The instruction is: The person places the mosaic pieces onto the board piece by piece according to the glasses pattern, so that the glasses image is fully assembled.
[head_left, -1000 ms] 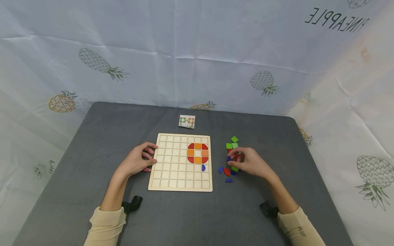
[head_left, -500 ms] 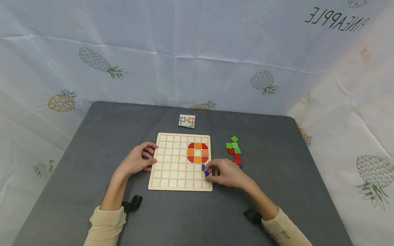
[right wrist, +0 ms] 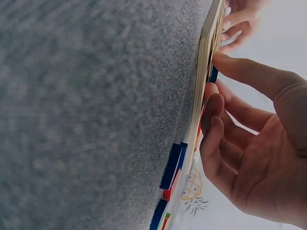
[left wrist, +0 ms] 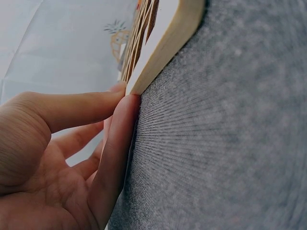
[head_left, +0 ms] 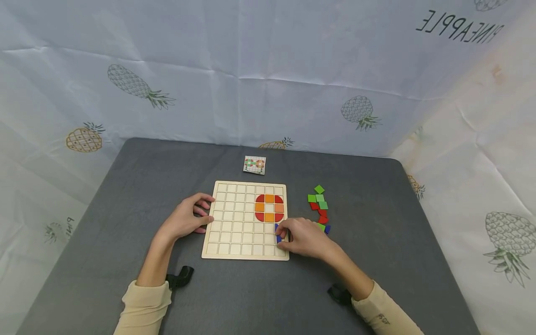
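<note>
My left hand (head_left: 186,216) holds the left edge of a wooden grid board (head_left: 234,226). In the left wrist view its thumb (left wrist: 91,108) and a finger meet at the board's edge. Over the board's right side, my right hand (head_left: 304,236) pinches a blue half-round piece (head_left: 278,238) at a cell; in the right wrist view this blue piece (right wrist: 214,74) shows between thumb and fingertips. Just above it another blue half-round piece (head_left: 276,227) sits in a cell, partly hidden by the fingers. Red corner pieces (head_left: 259,217) and orange squares (head_left: 269,217) form a ring around one bare cell.
Right of the board lie loose green squares (head_left: 319,189), red pieces (head_left: 323,219) and a blue piece (head_left: 327,229); my right hand hides some others. A small pattern card (head_left: 254,165) lies beyond the board on the grey table (head_left: 251,298). A pineapple-print curtain hangs behind.
My right hand has moved left from the loose pieces to the board with a blue half-round piece, then shifted it slightly left into place over a cell. The left hand has stayed still.
</note>
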`<control>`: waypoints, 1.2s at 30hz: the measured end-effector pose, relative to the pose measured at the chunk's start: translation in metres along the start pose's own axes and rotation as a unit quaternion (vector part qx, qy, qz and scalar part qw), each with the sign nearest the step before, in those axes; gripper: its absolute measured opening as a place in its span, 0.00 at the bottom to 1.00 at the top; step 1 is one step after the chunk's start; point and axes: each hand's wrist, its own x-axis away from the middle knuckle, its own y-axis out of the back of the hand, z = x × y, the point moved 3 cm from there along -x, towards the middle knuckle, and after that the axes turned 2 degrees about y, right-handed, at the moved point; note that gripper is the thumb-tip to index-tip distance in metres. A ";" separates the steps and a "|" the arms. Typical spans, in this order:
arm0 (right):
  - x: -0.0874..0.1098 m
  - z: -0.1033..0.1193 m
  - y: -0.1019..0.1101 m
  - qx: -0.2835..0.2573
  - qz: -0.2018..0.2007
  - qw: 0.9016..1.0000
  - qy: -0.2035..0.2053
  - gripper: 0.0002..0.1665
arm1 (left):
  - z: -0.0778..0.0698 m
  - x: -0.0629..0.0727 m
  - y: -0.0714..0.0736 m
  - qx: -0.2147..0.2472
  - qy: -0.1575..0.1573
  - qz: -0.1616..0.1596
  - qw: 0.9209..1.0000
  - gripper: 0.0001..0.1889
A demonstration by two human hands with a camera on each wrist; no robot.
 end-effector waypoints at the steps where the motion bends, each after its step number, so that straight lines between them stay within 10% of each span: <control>1: 0.000 0.000 0.000 0.000 -0.002 1.000 -0.001 0.11 | 0.000 0.000 0.000 0.000 0.000 0.000 1.000 0.28; 21: 0.012 -0.007 0.012 -0.065 0.016 0.998 -0.001 0.14 | 0.001 0.000 0.000 -0.003 -0.001 0.001 1.000 0.27; 36: 0.038 -0.055 0.048 -0.088 -0.041 0.994 -0.052 0.20 | 0.003 -0.001 0.001 -0.006 -0.001 0.003 1.000 0.27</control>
